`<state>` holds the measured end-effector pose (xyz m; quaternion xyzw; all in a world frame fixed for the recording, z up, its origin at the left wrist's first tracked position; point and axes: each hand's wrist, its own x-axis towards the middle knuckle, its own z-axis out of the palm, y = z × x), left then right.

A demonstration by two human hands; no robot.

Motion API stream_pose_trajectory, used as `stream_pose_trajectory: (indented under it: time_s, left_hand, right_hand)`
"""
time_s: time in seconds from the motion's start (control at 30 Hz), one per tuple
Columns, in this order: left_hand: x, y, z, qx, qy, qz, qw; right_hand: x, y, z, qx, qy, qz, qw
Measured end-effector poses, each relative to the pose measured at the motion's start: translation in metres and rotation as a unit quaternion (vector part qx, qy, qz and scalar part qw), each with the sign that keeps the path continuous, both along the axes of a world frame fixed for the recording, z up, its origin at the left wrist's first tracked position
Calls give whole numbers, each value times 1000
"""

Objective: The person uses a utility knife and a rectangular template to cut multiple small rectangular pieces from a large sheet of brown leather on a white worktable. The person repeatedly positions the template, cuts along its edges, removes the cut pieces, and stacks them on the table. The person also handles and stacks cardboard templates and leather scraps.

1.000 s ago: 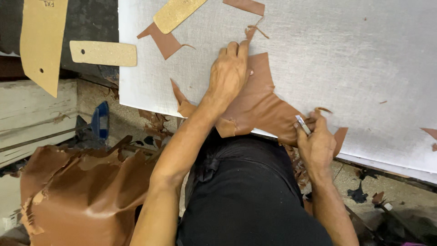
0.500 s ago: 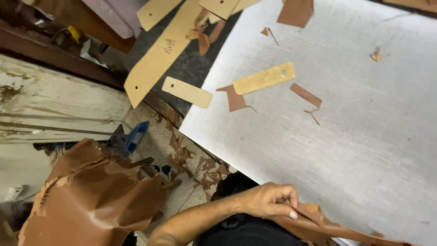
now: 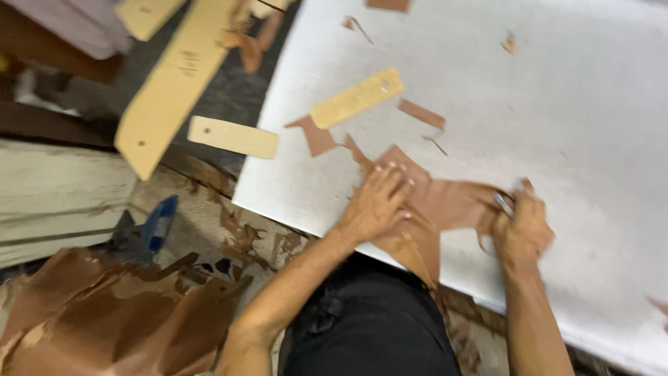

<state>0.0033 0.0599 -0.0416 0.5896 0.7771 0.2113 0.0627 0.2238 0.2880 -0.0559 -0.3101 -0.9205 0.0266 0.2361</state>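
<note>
- The brown leather piece lies flat at the near edge of the white counter, its long axis running between both hands.
- Left hand, fingers spread, presses its left part.
- Right hand is closed around a small metal blade at its right edge.
- The blade tip is hidden and motion-blurred.

Your left hand lies flat, fingers spread, on a brown leather piece at the near edge of the white tabletop. Your right hand is closed around a small metal blade touching the leather's right edge. A tan cardboard template lies just beyond, with leather scraps beside it. A heap of brown leather sits on the floor to your left.
</note>
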Motion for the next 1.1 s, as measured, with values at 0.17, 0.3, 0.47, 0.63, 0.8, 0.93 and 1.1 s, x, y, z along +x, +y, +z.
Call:
stream_pose_trajectory:
  time_s: [0.17, 0.3, 0.47, 0.63, 0.8, 0.93, 1.1]
  left_hand:
    - [4, 0, 1, -102, -11, 9, 995]
    - [9, 4, 12, -139, -5, -8, 990]
    - [34, 33, 13, -192, 34, -88, 977]
    - [71, 83, 13, -170, 41, -154, 972]
    - [106, 120, 16, -170, 70, -188, 965]
    - [115, 123, 20, -165, 45, -196, 966]
    - [75, 86, 31, -265, 26, -135, 954]
  right_hand:
    - [6, 1, 14, -41, 20, -65, 997]
    - [3, 0, 15, -11, 51, -60, 997]
    - [-1, 3, 19, -43, 98, -60, 992]
    - [11, 27, 13, -224, 127, -76, 963]
    - [27, 51, 4, -376, 238, -23, 895]
    - [29, 59, 6, -474, 271, -93, 833]
    - [27, 61, 15, -506, 286, -87, 809]
